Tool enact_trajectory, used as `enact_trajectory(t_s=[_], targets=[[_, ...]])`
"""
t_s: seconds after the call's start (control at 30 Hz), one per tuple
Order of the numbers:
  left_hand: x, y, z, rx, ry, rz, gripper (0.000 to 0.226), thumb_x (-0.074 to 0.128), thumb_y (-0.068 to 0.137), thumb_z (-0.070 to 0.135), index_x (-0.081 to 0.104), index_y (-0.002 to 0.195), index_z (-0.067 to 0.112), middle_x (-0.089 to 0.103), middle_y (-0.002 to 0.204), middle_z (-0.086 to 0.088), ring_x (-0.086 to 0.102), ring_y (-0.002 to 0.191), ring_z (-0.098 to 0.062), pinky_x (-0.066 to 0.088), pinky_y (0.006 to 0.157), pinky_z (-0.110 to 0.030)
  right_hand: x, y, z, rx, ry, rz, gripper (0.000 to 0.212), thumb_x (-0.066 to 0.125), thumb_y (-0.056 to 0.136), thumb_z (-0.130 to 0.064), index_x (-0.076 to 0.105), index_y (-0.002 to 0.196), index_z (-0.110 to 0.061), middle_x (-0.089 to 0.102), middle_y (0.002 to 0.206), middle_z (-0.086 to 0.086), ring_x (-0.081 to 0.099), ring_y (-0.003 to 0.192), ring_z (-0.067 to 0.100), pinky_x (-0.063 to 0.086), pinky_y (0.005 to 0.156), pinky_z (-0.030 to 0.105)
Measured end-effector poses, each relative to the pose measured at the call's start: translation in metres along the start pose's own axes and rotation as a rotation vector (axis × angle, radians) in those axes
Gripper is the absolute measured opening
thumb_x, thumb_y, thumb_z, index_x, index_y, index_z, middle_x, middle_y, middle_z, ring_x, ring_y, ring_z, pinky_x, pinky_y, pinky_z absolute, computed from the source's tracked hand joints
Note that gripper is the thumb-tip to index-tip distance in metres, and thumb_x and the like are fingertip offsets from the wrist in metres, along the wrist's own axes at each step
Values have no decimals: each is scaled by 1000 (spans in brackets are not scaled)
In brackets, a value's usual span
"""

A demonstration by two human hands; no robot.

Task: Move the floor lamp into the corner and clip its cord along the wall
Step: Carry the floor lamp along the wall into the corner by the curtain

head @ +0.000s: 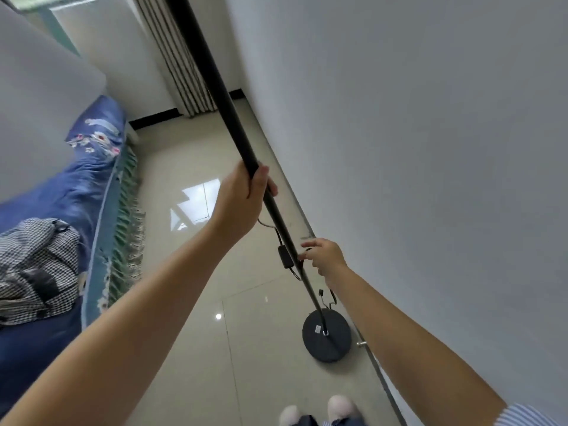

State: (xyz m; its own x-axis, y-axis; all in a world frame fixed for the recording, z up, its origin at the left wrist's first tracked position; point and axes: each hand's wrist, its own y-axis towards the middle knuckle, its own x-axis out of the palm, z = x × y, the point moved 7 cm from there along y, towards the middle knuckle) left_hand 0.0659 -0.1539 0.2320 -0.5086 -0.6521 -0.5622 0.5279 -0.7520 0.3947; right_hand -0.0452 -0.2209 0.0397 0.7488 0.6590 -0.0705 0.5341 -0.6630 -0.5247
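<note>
A black floor lamp stands close to the right-hand wall; its long pole [212, 78] rises out of the top of the view and its round black base [335, 345] rests on the tiled floor. My left hand [246, 198] is wrapped around the pole about midway up. My right hand [325, 256] is lower down, fingers pinched at the pole where the black cord [330, 298] hangs. An inline switch box [285, 257] on the cord dangles left of the pole. The lamp head is out of view.
A bed with a blue floral cover [89, 179] and a checkered cloth [40, 256] fills the left side. Striped curtains [181, 72] hang at the far corner. The grey wall [430, 149] runs along the right. My feet [319, 410] show at the bottom.
</note>
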Motion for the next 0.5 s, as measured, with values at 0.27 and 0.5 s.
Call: enact_trajectory(t_s=[0.27,0.5], targets=[[-40,3,-32,-115,-16,95,35,38,96,7,35,71,32,55,58,9,60,61,-9,50,65,-20,77,31,-8,-192,-533,-352,13,55,77,-2,58,71,-14,54,73,0,51,73,19,44,68,33],[-72,14,-65,-207,-86,358,36,40,94,6,29,70,30,47,48,5,52,34,2,45,42,-8,127,46,-22,-338,-611,-302,50,44,90,-27,28,44,-19,32,45,-2,28,41,15,21,43,28]])
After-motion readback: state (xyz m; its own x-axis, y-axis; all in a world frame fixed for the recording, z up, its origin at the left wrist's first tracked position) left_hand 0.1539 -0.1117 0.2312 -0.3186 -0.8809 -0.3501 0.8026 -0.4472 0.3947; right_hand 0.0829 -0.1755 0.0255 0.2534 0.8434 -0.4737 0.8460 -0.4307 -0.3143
